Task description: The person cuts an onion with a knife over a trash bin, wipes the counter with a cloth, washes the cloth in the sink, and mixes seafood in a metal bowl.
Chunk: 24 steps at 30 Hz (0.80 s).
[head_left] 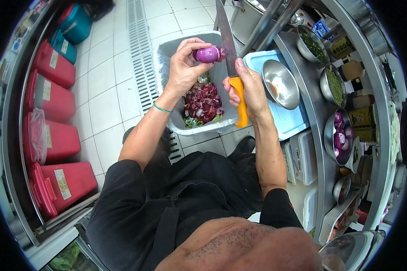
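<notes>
A red onion, its outer skin partly off at the right end, is pinched in the fingers of my left hand. My right hand grips the yellow handle of a large kitchen knife, its blade pointing up and away, close to the onion's right end. Both hands are above a grey waste bin lined with a bag. Inside it lies a heap of dark red onion skins with some green scraps. A steel bowl stands on a blue lid just right of the knife.
On the steel shelf to the right are bowls of chopped greens and a bowl of peeled red onions. Red lidded bins line the left side. A large pot stands beyond the bin, near metal posts.
</notes>
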{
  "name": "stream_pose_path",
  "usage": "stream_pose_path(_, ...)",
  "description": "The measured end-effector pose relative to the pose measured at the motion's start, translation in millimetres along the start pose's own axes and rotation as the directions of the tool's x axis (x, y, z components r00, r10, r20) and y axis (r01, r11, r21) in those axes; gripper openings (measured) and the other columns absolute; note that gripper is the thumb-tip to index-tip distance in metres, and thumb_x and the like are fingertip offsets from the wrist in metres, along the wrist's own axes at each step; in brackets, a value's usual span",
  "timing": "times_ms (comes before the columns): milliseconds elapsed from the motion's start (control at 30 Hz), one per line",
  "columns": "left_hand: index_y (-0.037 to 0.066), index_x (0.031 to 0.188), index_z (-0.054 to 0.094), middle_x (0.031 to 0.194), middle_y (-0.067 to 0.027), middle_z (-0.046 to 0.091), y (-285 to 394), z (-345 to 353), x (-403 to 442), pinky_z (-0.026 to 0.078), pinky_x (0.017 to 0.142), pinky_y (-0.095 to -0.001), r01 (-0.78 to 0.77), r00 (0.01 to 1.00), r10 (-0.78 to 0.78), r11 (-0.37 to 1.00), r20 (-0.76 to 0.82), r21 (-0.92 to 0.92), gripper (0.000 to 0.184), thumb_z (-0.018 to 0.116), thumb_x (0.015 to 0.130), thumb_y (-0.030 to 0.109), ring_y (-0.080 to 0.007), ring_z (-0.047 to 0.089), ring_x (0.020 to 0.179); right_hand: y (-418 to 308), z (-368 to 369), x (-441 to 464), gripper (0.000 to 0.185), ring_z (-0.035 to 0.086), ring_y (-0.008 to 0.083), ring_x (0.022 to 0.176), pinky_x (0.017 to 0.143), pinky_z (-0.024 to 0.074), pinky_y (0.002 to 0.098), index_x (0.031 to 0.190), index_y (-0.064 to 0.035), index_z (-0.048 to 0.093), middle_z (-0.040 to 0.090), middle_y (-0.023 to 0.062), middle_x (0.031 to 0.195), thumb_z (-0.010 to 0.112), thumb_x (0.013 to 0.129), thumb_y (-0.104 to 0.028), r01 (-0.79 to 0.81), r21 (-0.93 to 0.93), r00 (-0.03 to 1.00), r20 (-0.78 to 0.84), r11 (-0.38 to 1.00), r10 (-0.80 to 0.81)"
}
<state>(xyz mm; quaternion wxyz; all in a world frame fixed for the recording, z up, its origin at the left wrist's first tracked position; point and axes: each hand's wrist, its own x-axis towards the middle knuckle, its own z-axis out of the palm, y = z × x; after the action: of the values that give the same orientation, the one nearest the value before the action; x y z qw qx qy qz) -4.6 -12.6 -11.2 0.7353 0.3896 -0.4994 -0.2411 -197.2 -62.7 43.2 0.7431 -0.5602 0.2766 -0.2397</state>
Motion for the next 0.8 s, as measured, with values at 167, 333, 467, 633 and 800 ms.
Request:
stream_pose_path(167,-0.002,0.117,0.067,0.125,-0.006,0.047,2.1,1.6,-0.7,0.053,0.104,-0.0307,-0.005,1.0,0.005,1.0,0.004,0.015,0.047,0.076,0.073,-0.017,-0.0173,0.057,0.118,-1.8,5.5,-1.7,0.054,0.045,0.008,0.042,0.039,0.0371,0.0236,0.088,-0.0024,0.057,0.058,0.0082,0.067,0.045,0.106,-0.052,0.021,-0.005,0.999,-0.029,1.0,-0.021)
stream_pose_path(333,0.0,0.119,0.066,0.127,-0.0092,0.056,1.1,1.2,-2.0,0.053,0.102,-0.0327,0.061,0.996,-0.066,0.994,-0.06,-0.091,0.05,0.079,0.073,-0.015,-0.0189,0.06,0.117,-1.7,-9.2,1.9,0.054,0.045,0.008,0.043,0.04,0.0372,0.0239,0.089,-0.0026,0.057,0.06,0.0089,0.072,0.048,0.105,-0.053,-0.009,0.07,0.995,-0.102,0.998,0.016)
stream_pose_path(467,-0.001,0.123,0.062,0.12,-0.0106,0.063,5.4,-2.6,0.0,0.055,0.097,-0.0329,0.196,0.972,-0.221,0.952,-0.082,-0.234,0.052,0.079,0.075,-0.012,-0.0188,0.063,0.11,-2.5,-21.0,4.8,0.05,0.046,0.0078,0.045,0.04,0.0372,0.024,0.094,-0.0066,0.054,0.06,0.0084,0.071,0.055,0.101,-0.056,-0.05,0.119,0.988,-0.139,0.992,0.067)
stream_pose_path(633,-0.002,0.124,0.057,0.112,-0.0119,0.067,4.0,-10.4,4.0,0.058,0.092,-0.0359,0.273,0.94,-0.33,0.883,-0.091,-0.382,0.049,0.077,0.08,-0.007,-0.0206,0.066,0.103,1.1,-32.9,12.5,0.051,0.045,0.0088,0.043,0.04,0.036,0.0245,0.105,-0.0055,0.054,0.06,0.0101,0.07,0.055,0.1,-0.056,-0.177,0.128,0.97,-0.144,0.976,0.195)
stream_pose_path(800,0.001,0.12,0.055,0.11,-0.0108,0.068,6.0,-13.5,4.5,0.055,0.095,-0.0376,0.357,0.913,-0.407,0.833,-0.033,-0.423,0.04,0.073,0.084,0.0,-0.0212,0.067,0.103,-0.1,-34.0,9.6,0.055,0.042,0.0097,0.04,0.039,0.0346,0.0248,0.13,-0.0052,0.052,0.061,0.0131,0.067,0.051,0.103,-0.053,-0.267,-0.032,0.961,-0.09,0.963,0.263)
